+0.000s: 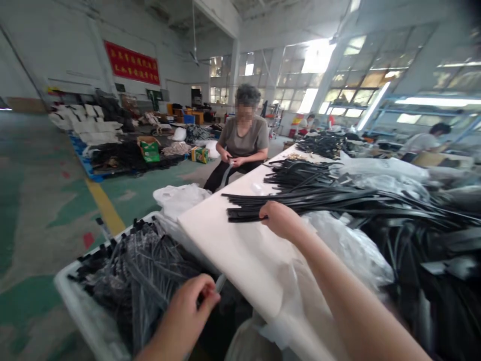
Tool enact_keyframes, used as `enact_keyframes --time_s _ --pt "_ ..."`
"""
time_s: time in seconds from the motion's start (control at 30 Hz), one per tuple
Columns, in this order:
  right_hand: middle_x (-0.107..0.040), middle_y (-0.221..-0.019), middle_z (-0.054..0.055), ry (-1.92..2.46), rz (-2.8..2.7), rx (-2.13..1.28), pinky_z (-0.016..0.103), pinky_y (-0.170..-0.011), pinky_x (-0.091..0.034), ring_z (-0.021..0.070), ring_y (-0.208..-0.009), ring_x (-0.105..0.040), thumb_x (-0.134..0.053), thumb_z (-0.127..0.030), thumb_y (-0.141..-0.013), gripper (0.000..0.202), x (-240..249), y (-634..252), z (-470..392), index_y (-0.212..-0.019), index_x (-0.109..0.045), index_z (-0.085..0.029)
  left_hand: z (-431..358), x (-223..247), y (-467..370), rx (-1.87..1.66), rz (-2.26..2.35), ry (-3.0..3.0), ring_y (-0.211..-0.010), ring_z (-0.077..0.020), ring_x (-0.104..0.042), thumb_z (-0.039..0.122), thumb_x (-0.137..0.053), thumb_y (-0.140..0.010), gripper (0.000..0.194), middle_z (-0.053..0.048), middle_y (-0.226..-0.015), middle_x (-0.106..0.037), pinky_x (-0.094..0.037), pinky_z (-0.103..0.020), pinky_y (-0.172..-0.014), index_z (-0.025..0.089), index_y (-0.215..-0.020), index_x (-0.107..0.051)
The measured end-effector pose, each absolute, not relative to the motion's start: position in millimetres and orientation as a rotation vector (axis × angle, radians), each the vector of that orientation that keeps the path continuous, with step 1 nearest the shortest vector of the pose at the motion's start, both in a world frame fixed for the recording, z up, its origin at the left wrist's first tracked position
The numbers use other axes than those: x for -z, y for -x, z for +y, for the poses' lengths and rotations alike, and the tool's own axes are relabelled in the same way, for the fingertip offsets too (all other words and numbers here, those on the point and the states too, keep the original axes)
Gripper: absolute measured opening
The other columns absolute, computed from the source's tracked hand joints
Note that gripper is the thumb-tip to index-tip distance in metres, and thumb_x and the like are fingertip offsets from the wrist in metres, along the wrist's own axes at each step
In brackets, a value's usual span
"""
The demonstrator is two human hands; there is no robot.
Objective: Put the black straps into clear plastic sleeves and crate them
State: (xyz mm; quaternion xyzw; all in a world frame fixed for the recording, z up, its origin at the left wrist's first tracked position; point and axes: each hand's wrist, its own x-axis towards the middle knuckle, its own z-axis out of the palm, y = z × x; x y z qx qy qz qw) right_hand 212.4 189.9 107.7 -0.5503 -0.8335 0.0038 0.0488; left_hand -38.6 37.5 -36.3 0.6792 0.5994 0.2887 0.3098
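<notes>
My left hand (193,306) is closed in a pinch low in the head view, beside the table edge. A thin translucent plastic strip (221,282) shows at its fingertips. My right hand (280,219) reaches across the white table (240,245), its fingers curled down onto the near ends of long black straps (244,214). How many straps lie in its grip is hidden. Below and left of the table, a pale bin (80,306) holds many dark straps in clear plastic sleeves (146,276).
Across the table corner a seated person (244,135) holds a pale strip. Plastic bags (349,245) and more black straps crowd the right side. A white bag (182,198) bulges beside the table corner. Stacked goods lie on a blue pallet (84,160) farther back.
</notes>
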Motion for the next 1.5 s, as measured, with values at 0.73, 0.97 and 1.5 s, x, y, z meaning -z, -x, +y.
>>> enact_keyframes --time_s 0.73,0.97,1.5 --pt "-0.058 -0.06 -0.005 0.749 -2.652 -1.912 0.019 -0.055 -0.045 0.0093 -0.052 -0.055 -0.051 -0.015 -0.086 0.012 -79.8 -152.1 130.1 -0.076 -0.057 -0.016 -16.5 -20.5 95.8 -0.85 1.42 -1.098 -0.047 -0.0091 -0.04 0.079 -0.067 -0.06 0.065 0.004 -0.052 -0.049 -0.029 -0.023 -0.049 0.015 -0.058 -0.059" --pt "-0.051 -0.052 -0.005 0.912 -2.588 -1.443 0.021 -0.05 -0.029 0.0073 -0.048 -0.036 -0.056 -0.028 -0.082 0.023 -84.1 -173.6 154.8 -0.063 -0.054 -0.016 -41.7 -24.2 136.6 -0.878 1.45 -1.037 -0.052 -0.01 -0.035 0.07 -0.076 -0.057 0.057 0.006 -0.057 -0.044 -0.028 -0.022 -0.048 0.016 -0.067 -0.061" --pt "-0.058 -0.055 -0.003 1.004 -2.696 -1.466 0.021 -0.046 -0.032 0.0091 -0.043 -0.043 -0.049 -0.031 -0.088 0.019 -99.5 -162.0 113.3 -0.073 -0.052 -0.019 -30.7 -15.5 170.1 -1.836 1.688 -0.497 -0.052 -0.0097 -0.042 0.049 -0.08 -0.055 0.039 0.005 -0.056 -0.05 -0.031 -0.02 -0.049 0.021 -0.069 -0.057"
